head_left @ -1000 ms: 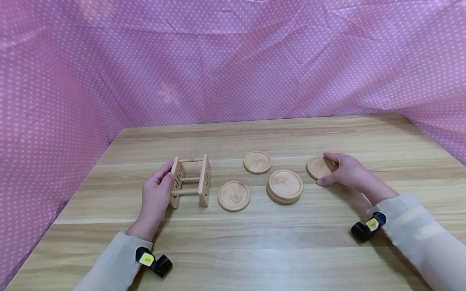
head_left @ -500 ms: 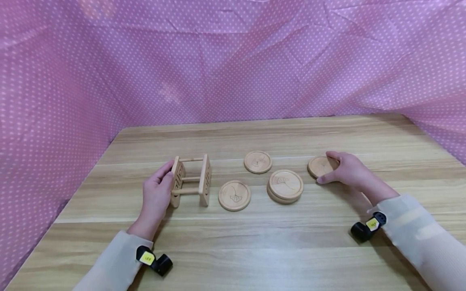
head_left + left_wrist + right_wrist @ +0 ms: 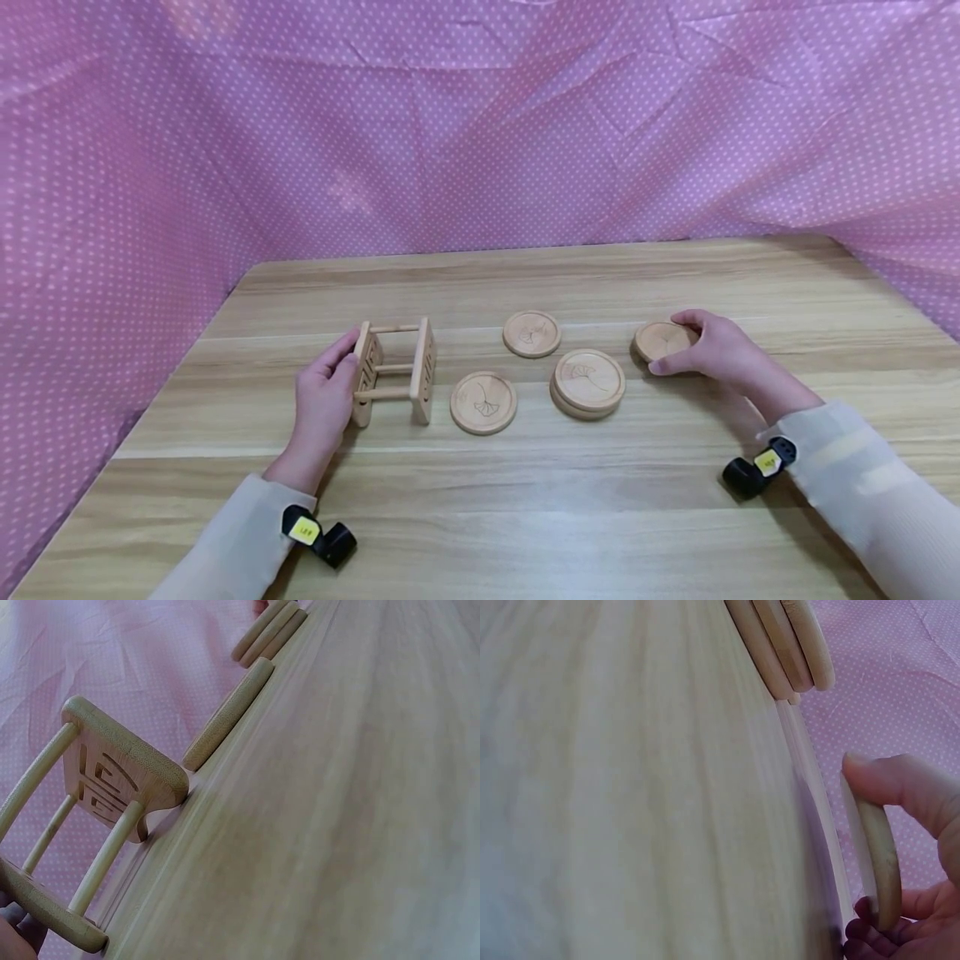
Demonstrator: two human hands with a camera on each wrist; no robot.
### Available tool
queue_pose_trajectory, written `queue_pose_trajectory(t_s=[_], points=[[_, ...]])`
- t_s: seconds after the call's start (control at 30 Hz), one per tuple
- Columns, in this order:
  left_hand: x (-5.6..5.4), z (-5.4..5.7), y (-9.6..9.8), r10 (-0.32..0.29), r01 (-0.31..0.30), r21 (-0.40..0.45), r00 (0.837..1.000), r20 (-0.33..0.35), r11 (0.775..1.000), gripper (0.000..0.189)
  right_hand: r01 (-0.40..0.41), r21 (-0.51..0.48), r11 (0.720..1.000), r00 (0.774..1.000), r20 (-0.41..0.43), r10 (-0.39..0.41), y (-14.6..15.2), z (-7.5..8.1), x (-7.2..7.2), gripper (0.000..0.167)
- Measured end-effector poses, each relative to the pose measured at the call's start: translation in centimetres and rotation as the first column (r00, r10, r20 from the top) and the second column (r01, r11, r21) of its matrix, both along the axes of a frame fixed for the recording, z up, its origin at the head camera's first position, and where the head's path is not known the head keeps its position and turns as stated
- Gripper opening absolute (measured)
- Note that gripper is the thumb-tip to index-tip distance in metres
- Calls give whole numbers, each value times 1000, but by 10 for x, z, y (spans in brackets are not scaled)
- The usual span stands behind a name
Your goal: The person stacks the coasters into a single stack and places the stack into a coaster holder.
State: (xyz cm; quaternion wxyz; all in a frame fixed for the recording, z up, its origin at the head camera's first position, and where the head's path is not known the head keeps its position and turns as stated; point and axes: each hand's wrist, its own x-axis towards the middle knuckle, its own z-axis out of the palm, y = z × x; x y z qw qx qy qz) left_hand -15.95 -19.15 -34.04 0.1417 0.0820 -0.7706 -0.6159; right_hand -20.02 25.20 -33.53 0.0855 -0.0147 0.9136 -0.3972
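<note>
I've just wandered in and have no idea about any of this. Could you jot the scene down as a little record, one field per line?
Left hand: grips the outer end panel of a wooden coaster rack
Right hand: pinches a round wooden coaster, which appears raised off the tabletop
Rack contents: no coasters
Loose coasters: one nearer the person, one farther away
Coaster stack: between the loose coasters and the right hand; exact count unclear
Decoration: fan-shaped leaf on visible coaster tops
Backdrop: pink polka-dot cloth
</note>
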Motion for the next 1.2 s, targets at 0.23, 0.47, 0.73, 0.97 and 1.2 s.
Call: queue_pose_trajectory(t_s=[0.23,0.47,0.73,0.97,1.2], points=[[1,2,1,-6,5,-15,1000,-16,1000,36,16,-27,1000,1000,16,-15,-3,1,1,97],[1,1,0,-11,11,-12,1000,-10,1000,37,12,-24,1000,1000,15,-11,-9,4,3,95],[0,0,-1,-10,10,-20,1000,-8,1000,37,19,-69,997,1000,-4,-19,-20,10,9,91],[-1,-2,-2,0,0,-33,1000,-8,999,37,14,-115,993,998,-62,-22,-32,15,15,87],[1,0,-1,-8,8,-12,1000,11,1000,38,-26,-122,992,998,-58,19,-40,16,19,84]])
